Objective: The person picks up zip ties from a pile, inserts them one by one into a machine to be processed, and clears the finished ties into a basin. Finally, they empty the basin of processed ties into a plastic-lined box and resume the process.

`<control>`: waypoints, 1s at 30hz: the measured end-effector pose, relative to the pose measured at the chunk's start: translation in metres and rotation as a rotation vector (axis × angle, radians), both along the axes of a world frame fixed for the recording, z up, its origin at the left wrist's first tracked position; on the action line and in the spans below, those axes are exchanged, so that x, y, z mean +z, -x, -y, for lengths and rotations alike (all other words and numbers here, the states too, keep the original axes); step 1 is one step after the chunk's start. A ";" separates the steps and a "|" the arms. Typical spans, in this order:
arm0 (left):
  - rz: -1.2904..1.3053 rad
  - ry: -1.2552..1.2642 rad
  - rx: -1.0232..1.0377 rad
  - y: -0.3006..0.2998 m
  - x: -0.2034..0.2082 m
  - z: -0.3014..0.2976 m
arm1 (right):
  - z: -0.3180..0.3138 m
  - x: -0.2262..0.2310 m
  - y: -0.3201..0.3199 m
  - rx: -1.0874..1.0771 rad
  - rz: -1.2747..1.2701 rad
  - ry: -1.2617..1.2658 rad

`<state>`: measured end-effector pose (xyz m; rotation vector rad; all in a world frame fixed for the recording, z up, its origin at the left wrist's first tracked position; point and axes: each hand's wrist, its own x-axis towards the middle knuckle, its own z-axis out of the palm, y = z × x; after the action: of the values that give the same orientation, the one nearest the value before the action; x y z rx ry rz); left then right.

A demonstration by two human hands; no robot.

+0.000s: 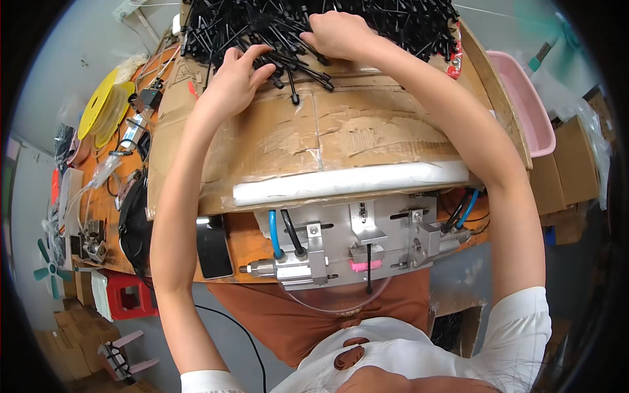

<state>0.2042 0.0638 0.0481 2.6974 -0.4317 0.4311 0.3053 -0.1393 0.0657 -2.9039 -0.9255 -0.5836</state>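
Observation:
A heap of thin black plastic rods with thicker ends (406, 26) lies on a sloping cardboard sheet (275, 137) at the far side. My left hand (236, 82) reaches to the heap's near left edge, thumb and fingers spread, its fingertips at the rods. Farther right, my right hand (337, 36) rests at the pile with its fingers curled; what they hold, if anything, is hidden. Several loose rods (295, 88) stick out between the hands. Closer to me, a metal fixture (341, 226) has one black rod (369, 268) upright in its middle, by a pink piece (362, 266).
A white padded strip (347, 182) edges the cardboard. Blue tubes (274, 232) and black ones run into the fixture. A phone (213, 249) lies left of it. Yellow spool (101, 105), cables and small parts are farther left. A pink basin (524, 105) stands right; a red stool (131, 296) lower left.

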 end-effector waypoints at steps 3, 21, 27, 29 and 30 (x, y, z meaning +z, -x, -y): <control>0.010 0.035 -0.094 0.015 0.001 0.009 | 0.006 0.012 0.043 -0.003 -0.084 -0.010; 0.006 0.159 -0.140 0.092 0.034 0.029 | 0.119 0.025 0.129 0.147 -0.268 -0.029; -0.038 0.157 -0.239 0.105 0.008 0.069 | 0.112 0.045 0.137 0.116 -0.236 -0.033; -0.089 0.160 -0.259 0.105 0.009 0.071 | 0.100 0.039 0.132 0.091 -0.186 -0.048; -0.091 0.160 -0.266 0.108 0.014 0.071 | 0.096 0.036 0.130 0.073 -0.162 -0.056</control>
<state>0.0965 -0.0073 0.0622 2.4504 -0.6874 0.2543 0.1753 -0.2357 0.1015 -2.8045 -0.9716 -0.3577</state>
